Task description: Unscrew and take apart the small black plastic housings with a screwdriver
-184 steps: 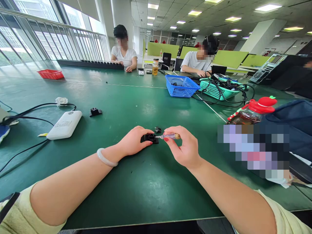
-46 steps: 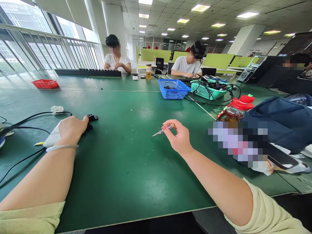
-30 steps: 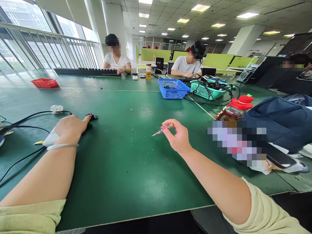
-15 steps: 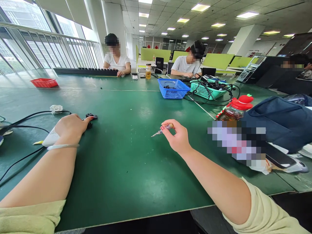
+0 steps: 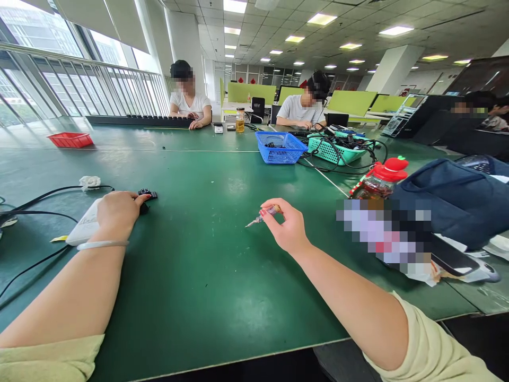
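My right hand [image 5: 287, 223] is closed round a small screwdriver [image 5: 267, 212], its thin tip pointing left and down just over the green table [image 5: 222, 265]. At the left, my left hand [image 5: 118, 211] rests beside small black parts [image 5: 148, 194], with the thumb against them; its other fingers are mostly hidden behind the back of the hand, so I cannot tell what they grip. A white box-like device [image 5: 84, 225] lies partly under that hand and wrist.
Black cables and crumpled white tissue [image 5: 90, 182] lie at the left. Farther off stand a red tray [image 5: 70, 140], a blue basket [image 5: 280, 148] and a green basket [image 5: 336, 150]. At right are a red-lidded jar [image 5: 379, 180] and a dark blue bag [image 5: 453, 201]. Two people sit opposite.
The view has shifted slightly. Both hands keep nearly the same places, and the screwdriver is still in my right hand.
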### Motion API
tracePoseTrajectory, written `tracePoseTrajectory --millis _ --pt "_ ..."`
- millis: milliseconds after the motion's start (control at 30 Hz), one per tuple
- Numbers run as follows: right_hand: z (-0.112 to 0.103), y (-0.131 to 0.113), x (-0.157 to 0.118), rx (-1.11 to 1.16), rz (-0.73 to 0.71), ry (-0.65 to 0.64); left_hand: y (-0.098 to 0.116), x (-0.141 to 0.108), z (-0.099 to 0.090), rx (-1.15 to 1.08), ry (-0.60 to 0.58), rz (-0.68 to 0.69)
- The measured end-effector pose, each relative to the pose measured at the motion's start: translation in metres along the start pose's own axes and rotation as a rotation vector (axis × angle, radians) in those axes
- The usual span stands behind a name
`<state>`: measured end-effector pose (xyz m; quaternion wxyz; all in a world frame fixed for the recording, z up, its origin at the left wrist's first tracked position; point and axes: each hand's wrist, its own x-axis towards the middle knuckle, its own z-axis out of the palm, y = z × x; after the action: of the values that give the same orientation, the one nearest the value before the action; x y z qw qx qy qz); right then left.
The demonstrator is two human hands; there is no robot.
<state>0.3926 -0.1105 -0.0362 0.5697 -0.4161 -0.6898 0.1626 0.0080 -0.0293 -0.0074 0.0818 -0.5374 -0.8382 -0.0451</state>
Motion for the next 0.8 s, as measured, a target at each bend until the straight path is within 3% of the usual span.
tracePoseTrajectory --millis 267,533,800 --pt "-0.001 -0.001 0.001 -0.013 0.004 -0.003 0.004 -0.007 -0.004 -0.027 0.015 0.024" --pt "0.000 -0.002 0.000 0.001 -0.001 -0.012 0.007 -0.011 -0.006 0.007 -0.070 0.047" --pt "0.000 -0.002 0.000 -0.008 -0.002 -0.014 -0.003 -0.006 -0.005 -0.018 -0.086 0.050"
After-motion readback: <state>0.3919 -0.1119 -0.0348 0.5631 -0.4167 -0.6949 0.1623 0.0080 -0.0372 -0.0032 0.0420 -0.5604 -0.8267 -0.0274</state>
